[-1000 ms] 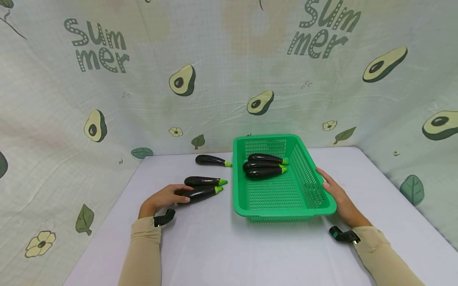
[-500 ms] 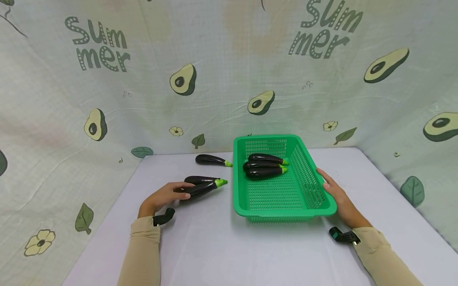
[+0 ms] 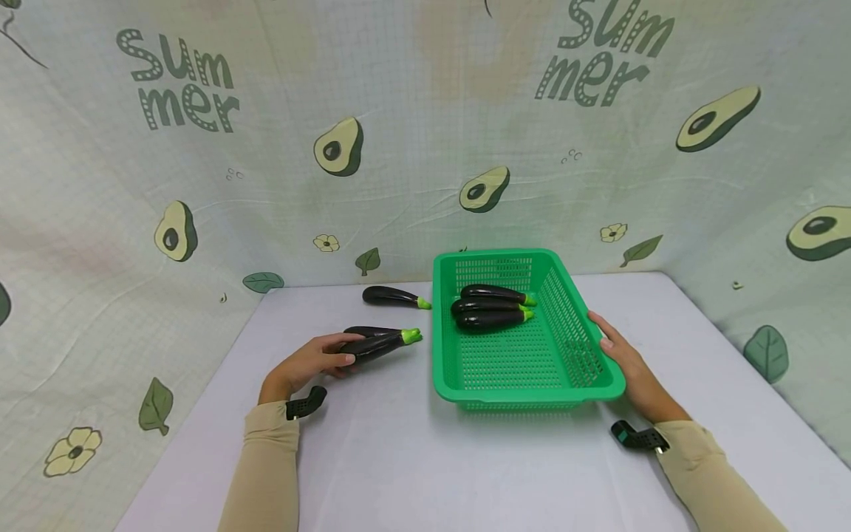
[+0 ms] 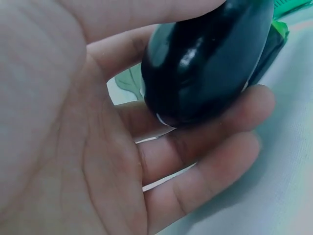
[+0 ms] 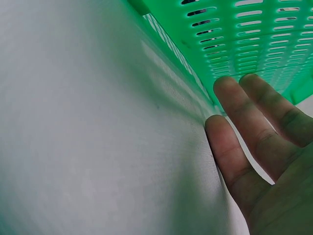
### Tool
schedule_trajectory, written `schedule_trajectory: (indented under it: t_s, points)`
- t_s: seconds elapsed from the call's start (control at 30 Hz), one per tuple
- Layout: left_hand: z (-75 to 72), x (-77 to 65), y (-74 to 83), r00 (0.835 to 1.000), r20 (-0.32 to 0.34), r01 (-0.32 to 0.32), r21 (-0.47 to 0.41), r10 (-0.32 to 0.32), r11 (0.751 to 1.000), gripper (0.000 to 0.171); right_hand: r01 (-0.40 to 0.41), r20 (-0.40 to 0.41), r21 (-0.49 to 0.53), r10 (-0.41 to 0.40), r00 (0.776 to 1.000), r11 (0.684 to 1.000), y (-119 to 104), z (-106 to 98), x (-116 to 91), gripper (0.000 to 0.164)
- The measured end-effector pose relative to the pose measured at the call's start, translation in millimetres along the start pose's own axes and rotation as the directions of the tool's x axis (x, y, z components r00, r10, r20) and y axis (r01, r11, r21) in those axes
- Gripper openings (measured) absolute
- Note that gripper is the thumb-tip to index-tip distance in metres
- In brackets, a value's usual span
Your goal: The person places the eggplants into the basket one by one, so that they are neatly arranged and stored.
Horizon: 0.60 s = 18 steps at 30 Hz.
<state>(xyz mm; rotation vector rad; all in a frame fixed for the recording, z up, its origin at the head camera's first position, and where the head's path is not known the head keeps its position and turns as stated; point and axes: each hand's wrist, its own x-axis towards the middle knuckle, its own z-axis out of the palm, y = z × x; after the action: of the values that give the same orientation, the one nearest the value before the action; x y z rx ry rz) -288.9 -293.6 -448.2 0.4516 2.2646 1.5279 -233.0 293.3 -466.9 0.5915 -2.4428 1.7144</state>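
My left hand (image 3: 318,363) holds a glossy dark eggplant (image 3: 380,347) by its rounded end, its green stem pointing right. In the left wrist view, thumb and fingers bend around that end. Partly hidden behind it, a second eggplant (image 3: 366,330) lies on the table. A green plastic basket (image 3: 532,397) stands to the right, with 3 eggplants (image 3: 492,319) inside near its left wall. My right hand (image 3: 631,373) is at the basket's right side. The right wrist view shows its fingers (image 5: 239,105) extended against or close to the slotted wall; the thumb's contact is unclear.
Another eggplant (image 3: 391,297) lies near the table's back edge, its stem beside the basket's left rim. A patterned cloth (image 3: 399,96) hangs behind the white table (image 3: 425,465) and along its sides.
My left hand has gripped the nearer eggplant and lifted it slightly, its stem end moving up and right so it overlaps the one behind. The basket and right hand stay put.
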Motion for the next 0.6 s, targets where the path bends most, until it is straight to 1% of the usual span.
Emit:
schedule_trajectory:
  t_s: [0.13,0.27,0.47,0.6]
  points:
    - [1.7,1.9,2.0,1.0,-0.017,0.003,-0.014,-0.003,1.0,0.052,0.002,0.0,-0.005,-0.002,1.0,1.0,0,0,0,0.053]
    - [6.7,5.4,6.5,0.999,-0.035,0.018,-0.015,-0.019,1.0,0.051,0.001,-0.003,-0.006,-0.001,1.0,1.0,1,-1,0,0.053]
    - [16.1,12.2,13.4,1.0,-0.023,-0.009,-0.005,0.009,1.0,0.051,-0.007,0.0,0.009,0.007,1.0,1.0,0,0,0,0.053]
    - [19.4,14.7,14.8,1.0,-0.024,-0.021,-0.04,0.02,0.999,0.049,-0.011,0.002,0.008,0.011,1.0,1.0,0,0,0,0.053]
